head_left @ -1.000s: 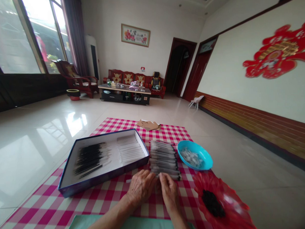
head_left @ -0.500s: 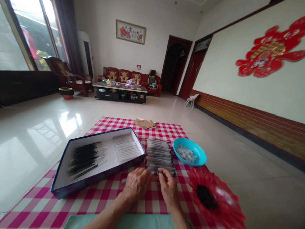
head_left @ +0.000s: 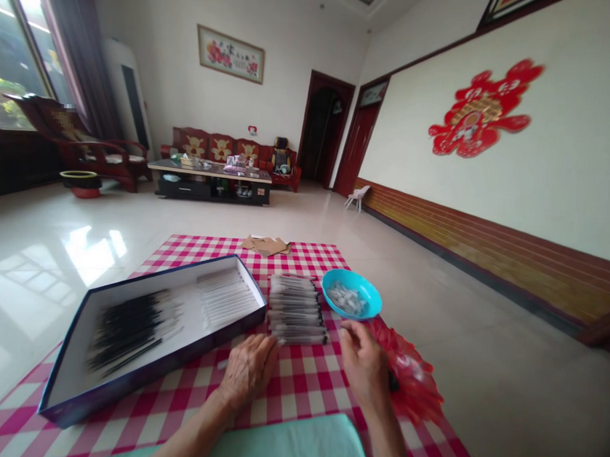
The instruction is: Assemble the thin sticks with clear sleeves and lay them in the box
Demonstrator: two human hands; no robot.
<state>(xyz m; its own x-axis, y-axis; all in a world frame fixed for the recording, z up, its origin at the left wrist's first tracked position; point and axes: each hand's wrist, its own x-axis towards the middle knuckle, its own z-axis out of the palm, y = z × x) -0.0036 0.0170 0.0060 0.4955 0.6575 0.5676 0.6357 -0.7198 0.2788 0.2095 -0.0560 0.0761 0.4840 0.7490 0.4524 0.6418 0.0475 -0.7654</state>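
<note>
My left hand (head_left: 250,368) rests on the checked cloth by the near left end of a row of pens (head_left: 296,311). Its fingers are curled, and what they hold, if anything, is hidden. A short clear piece (head_left: 223,364) shows on the cloth beside this hand. My right hand (head_left: 364,360) is between the pens and a red flower-shaped dish (head_left: 414,379), just below a blue bowl (head_left: 375,304). Thumb and fingertips are pinched together; anything between them is too small to name. Small translucent pieces (head_left: 346,298) lie in the bowl.
To the left stands a shallow box (head_left: 152,378) with thin black rods (head_left: 129,329) and clear tubes (head_left: 227,298). Torn cardboard (head_left: 267,246) lies at the cloth's far edge. A pale green cloth (head_left: 297,445) is nearest me. Beyond are a low table (head_left: 209,182) and a sofa.
My right hand has left the near end of the pen row and moved right, toward the red dish. My left hand stays by the pens. The camera view has turned to the right.
</note>
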